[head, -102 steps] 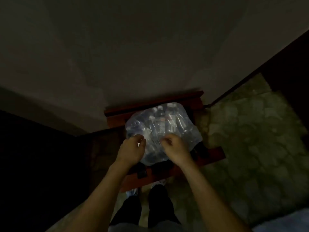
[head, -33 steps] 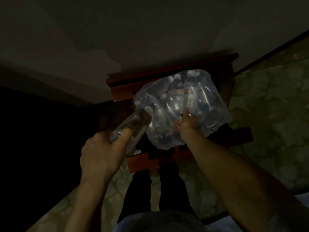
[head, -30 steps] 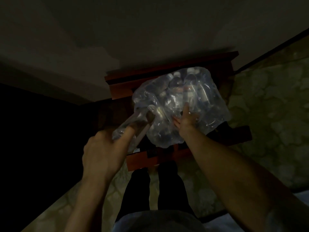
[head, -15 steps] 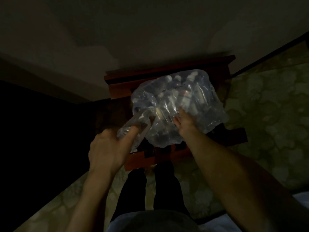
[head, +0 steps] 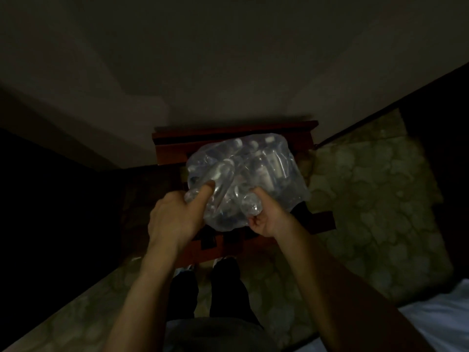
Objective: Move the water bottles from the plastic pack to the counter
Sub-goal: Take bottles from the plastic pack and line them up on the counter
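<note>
A clear plastic pack holding several water bottles lies on a reddish wooden stand in a dim room. My left hand is closed around one clear water bottle at the pack's left side, with the index finger stretched along it. The bottle tilts up and to the right, against the wrap. My right hand is clenched on the plastic wrap at the pack's near edge, by a rounded bottle end. The other bottles show only as blurred shapes through the wrap.
A pale wall rises behind the stand. Patterned carpet spreads to the right and below. The area left of the stand is dark, and what is there cannot be made out. My dark trouser legs stand just below the stand. A white sheet edge shows at bottom right.
My left hand has carried the bottle rightward, against the pack. My right hand has drawn back from the pack's top to its near edge and closed on the wrap.
</note>
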### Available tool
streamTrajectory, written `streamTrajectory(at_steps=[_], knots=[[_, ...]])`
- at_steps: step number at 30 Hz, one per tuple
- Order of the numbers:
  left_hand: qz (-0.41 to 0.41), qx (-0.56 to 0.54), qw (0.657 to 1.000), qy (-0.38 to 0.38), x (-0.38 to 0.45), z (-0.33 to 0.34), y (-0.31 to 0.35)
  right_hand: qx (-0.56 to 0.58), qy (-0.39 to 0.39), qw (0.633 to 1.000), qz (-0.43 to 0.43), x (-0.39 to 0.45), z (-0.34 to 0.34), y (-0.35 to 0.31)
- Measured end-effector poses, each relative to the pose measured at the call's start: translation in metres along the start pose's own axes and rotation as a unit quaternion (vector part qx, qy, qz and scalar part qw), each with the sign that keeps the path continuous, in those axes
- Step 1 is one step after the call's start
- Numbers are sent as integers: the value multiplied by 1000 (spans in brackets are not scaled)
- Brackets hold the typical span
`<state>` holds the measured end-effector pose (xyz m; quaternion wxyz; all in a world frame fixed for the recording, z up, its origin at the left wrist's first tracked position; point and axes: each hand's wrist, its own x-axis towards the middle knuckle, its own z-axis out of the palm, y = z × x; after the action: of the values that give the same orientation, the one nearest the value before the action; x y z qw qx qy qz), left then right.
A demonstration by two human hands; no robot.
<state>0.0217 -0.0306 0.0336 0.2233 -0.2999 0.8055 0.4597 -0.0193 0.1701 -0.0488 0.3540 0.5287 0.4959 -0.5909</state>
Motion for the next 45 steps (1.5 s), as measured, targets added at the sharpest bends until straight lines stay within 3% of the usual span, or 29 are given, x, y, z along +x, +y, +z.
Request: streamTrajectory(at_steps=[6,11,15,19,26,33,41,45], knots=[[8,-43,999,-32,-11,-8,7,-4,-16,998,-54,-53,13,16],[0,-186,979,-87,-17,-19,5,59,-47,990,-118,-91,28,6],[29,-279,954,-104,-28,-25,9,68,-135,973,-177,-128,35,0],[68,-337,932,-116,-44,-37,19,11,-208,934,-290,-156,37,-2],[199,-339,916,-84,-89,-74,31,-72,-359,841,-399,-203,21,1],[317,-323,892,-4,-145,-101,46,-80,-385,802,-449,-254,40,17],[361,-341,861,106,-194,-149,42,-59,-371,759,-531,-305,86,46],[390,-349,843,122,-216,-188,33,-67,-389,724,-565,-337,107,57]])
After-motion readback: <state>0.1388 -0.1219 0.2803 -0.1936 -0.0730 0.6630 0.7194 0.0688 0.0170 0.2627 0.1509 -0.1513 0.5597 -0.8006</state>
